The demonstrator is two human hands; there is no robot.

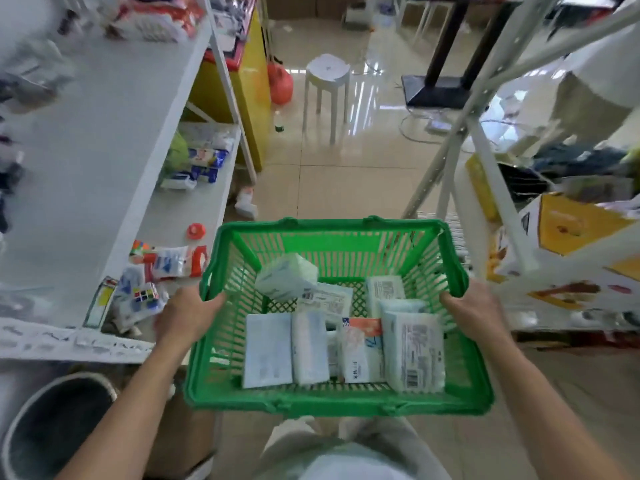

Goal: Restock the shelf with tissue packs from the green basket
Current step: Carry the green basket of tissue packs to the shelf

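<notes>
A: Head view. Both hands on the green basket (337,405), carried at waist height in the aisle. Left hand (188,315) has its grip wrapped over the left rim, right hand (472,311) the same on the right rim. Both grips pressed onto the rim, nothing else in them.

B: Where's the stock?

A: Tissue packs (346,344) all inside the basket. Four or five stand on edge along the near wall, a couple lie flat behind, one tilted pack (287,277) leans at the far left. None on the shelf yet, I'd say.

B: Which shelf?

A: White shelf (104,140) on the left is nearest. Its lower tier (194,199) carries small packets and puzzle cubes (145,294). Can't tell which tier takes the tissues. Frame is motion-blurred.

B: How to do it cleanly?

A: My read: keep the basket level so the tilted pack doesn't tumble. Set the basket on the floor or a bare stretch of shelf before freeing a hand. Then lift packs one at a time, upright ones first.

B: Hazards?

A: Grey bin (52,427) low left, white stool (327,84) ahead. Neither is touching the basket.
</notes>
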